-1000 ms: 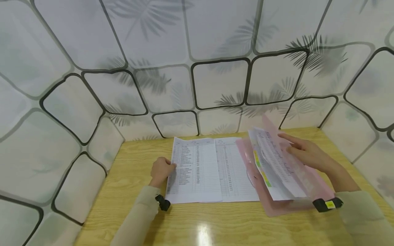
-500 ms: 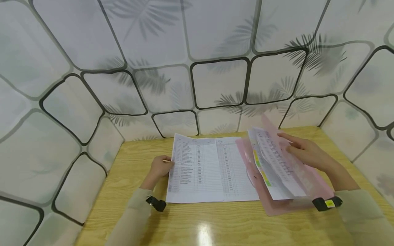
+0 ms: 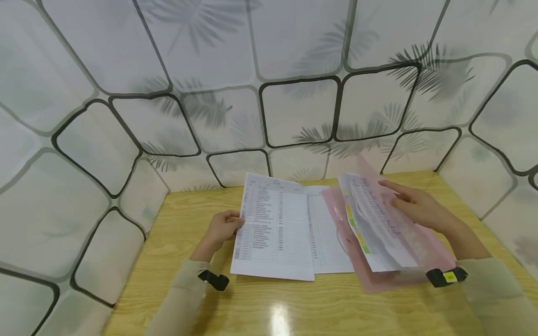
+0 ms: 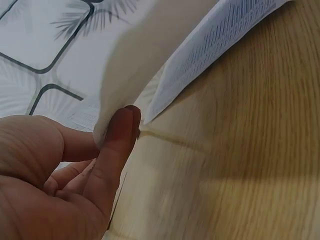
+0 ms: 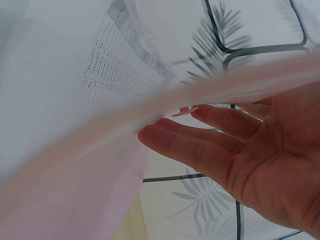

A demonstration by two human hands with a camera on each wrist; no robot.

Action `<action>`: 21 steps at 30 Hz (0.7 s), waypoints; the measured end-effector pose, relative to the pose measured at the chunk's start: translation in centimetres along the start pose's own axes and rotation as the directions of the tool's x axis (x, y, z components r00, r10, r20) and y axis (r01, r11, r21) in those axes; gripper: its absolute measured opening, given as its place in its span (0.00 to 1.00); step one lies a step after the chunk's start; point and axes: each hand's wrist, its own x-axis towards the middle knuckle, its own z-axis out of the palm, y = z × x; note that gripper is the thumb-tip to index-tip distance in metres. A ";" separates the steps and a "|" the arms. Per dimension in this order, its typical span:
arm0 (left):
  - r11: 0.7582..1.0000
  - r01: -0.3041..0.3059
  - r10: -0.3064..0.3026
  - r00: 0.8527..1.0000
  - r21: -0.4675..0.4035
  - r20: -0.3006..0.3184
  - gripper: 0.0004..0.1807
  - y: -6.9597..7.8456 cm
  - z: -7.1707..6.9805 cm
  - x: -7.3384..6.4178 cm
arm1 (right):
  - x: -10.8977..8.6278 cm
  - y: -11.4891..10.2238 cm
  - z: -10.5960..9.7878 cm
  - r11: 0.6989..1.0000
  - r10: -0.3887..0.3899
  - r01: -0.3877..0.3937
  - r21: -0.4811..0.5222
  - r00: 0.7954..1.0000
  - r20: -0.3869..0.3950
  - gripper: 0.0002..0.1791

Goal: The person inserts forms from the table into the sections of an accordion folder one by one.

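My left hand point(image 3: 220, 229) pinches the left edge of a printed sheet point(image 3: 273, 233) between thumb and fingers. This sheet is raised and overlaps another printed sheet point(image 3: 329, 233) to its right. In the left wrist view the lifted paper point(image 4: 145, 55) passes between the thumb and fingertips. My right hand point(image 3: 422, 210) holds up the flap of a pink translucent folder point(image 3: 370, 282), fingers on its edge. Inside the folder stand loose printed papers point(image 3: 378, 224), one with yellow and green marks. A small round snap button point(image 5: 185, 111) shows near the right fingers.
The wood-grain table point(image 3: 176, 210) meets a wall point(image 3: 300, 112) patterned with leaves and rounded shapes at the back and sides. The folder's lower left edge overlaps the right sheet. Black wrist straps point(image 3: 214, 280) sit over both sleeves.
My left hand has lifted the printed sheet's left side and shifted the sheet rightward over the other one. The right hand and the folder have stayed nearly still.
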 end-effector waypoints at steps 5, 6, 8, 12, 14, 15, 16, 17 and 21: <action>1.000 -0.022 0.023 1.000 -0.016 0.020 0.17 0.3 0.9 -0.1 | 0.0 0.1 0.0 1.000 -0.006 0.006 -0.002 1.000 -0.007 0.32; 0.999 -0.025 0.025 0.999 -0.021 0.021 0.17 0.3 1.1 0.0 | -0.1 0.1 0.0 1.000 -0.008 0.007 -0.003 1.000 -0.008 0.32; 0.999 -0.033 0.033 0.999 -0.029 0.022 0.16 0.4 1.6 0.0 | -0.1 0.1 0.0 1.000 -0.007 0.007 -0.002 1.000 -0.008 0.32; 0.998 -0.050 0.052 0.998 -0.042 0.029 0.15 0.5 2.6 0.2 | -0.1 0.1 0.0 1.000 -0.013 0.013 -0.009 1.000 -0.012 0.32; 0.997 -0.059 0.061 0.997 -0.047 0.036 0.14 0.5 3.1 0.3 | -0.1 0.0 0.0 1.000 -0.012 0.012 -0.009 1.000 -0.010 0.32; 0.997 -0.062 0.064 0.997 -0.050 0.039 0.14 0.5 3.3 0.4 | -0.1 0.0 0.0 1.000 -0.010 0.010 -0.010 1.000 -0.010 0.32; 0.997 -0.063 0.066 0.997 -0.052 0.040 0.14 0.5 3.5 0.4 | -0.1 0.0 0.0 1.000 -0.011 0.010 -0.011 1.000 -0.010 0.32; 0.996 -0.066 0.068 0.997 -0.054 0.041 0.14 0.5 3.8 0.5 | -0.1 0.0 0.0 1.000 -0.009 0.009 -0.009 1.000 -0.010 0.32; 0.996 -0.076 0.078 0.996 -0.051 0.047 0.13 0.7 4.7 0.6 | -0.1 0.0 0.0 1.000 -0.005 0.005 -0.010 1.000 -0.004 0.32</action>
